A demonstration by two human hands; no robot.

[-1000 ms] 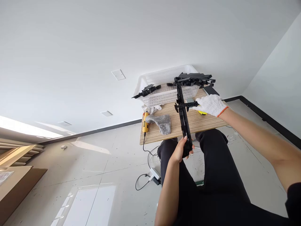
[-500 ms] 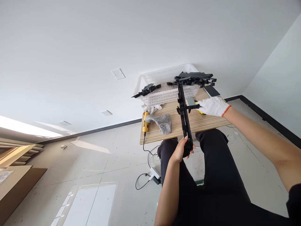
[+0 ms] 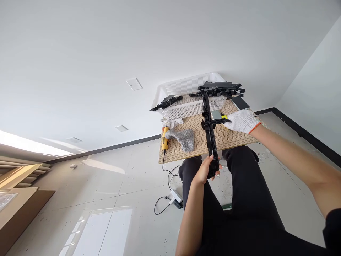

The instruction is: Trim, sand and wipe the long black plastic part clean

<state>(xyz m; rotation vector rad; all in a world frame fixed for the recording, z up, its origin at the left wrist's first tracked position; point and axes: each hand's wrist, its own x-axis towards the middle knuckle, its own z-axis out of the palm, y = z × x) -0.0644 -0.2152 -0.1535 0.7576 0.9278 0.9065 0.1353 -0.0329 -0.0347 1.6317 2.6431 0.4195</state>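
My bare left hand (image 3: 204, 170) is closed around the lower end of a long black plastic trim part (image 3: 211, 142), which stands tilted in front of the table. A thin black side arm (image 3: 217, 121) juts rightward from this part. My right hand (image 3: 242, 121), in a white knit glove with an orange cuff, is at the table just behind that arm's tip. Its fingers look curled; what they grip is hidden. A yellow item (image 3: 224, 117) shows at its fingertips, partly covered, with a pale grey-green flat piece (image 3: 216, 115) beside it.
Behind stands a white plastic basket (image 3: 183, 111) with several black plastic parts (image 3: 221, 89) on it. On the slatted-look table (image 3: 173, 156) lie a yellow corded tool (image 3: 165, 138), a grey cloth (image 3: 185, 139), a white glove (image 3: 174, 123) and a dark phone-like slab (image 3: 241, 103). A cable hangs off the left edge.
My right hand has shifted slightly left and now covers the lower yellow portion seen before. The black trim part has barely moved, and my left hand keeps its hold.
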